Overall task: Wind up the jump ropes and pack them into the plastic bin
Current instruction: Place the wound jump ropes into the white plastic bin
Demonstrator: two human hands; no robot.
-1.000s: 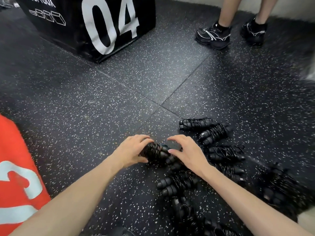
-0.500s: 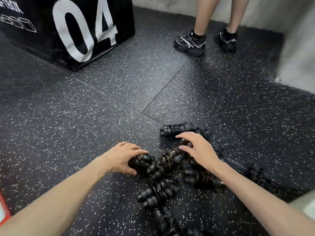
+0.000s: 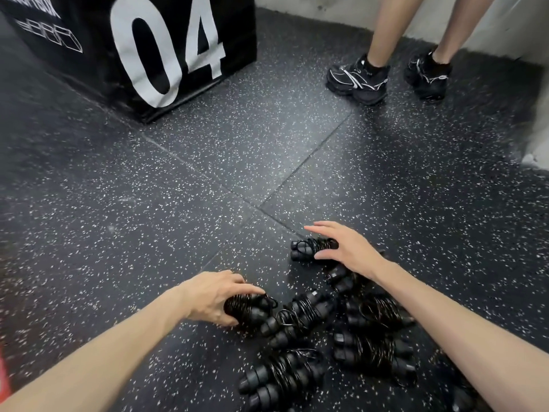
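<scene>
A heap of wound jump ropes (image 3: 326, 328) is seen on the floor (image 3: 148, 233), which is made of dark rubber tiles with small white speckles and thin seams between the tiles. Each rope is a short, thick bundle: two black, ribbed plastic handles are laid side by side and thin, shiny black cord is coiled tightly around them. Most bundles are gathered between the two forearms and just below the hands.

Both bare forearms are stretched forward and down, with the palms turned to the floor. The left hand (image 3: 214, 295) is curled over the end of one wound bundle (image 3: 249, 307) at the left edge of the heap; this bundle is grasped, with the fingers on top and the thumb underneath. The right hand (image 3: 347, 248) is placed further forward, over the farthest bundle (image 3: 312, 248). Its fingers are spread and only slightly bent, the thumb is touching the bundle, and nothing is closed around yet.

Beyond the left hand a black padded box (image 3: 89, 55) with a large white "04" is standing. Beyond the right hand, the bare legs and black sneakers (image 3: 359, 78) of another person are seen near a grey wall.
</scene>
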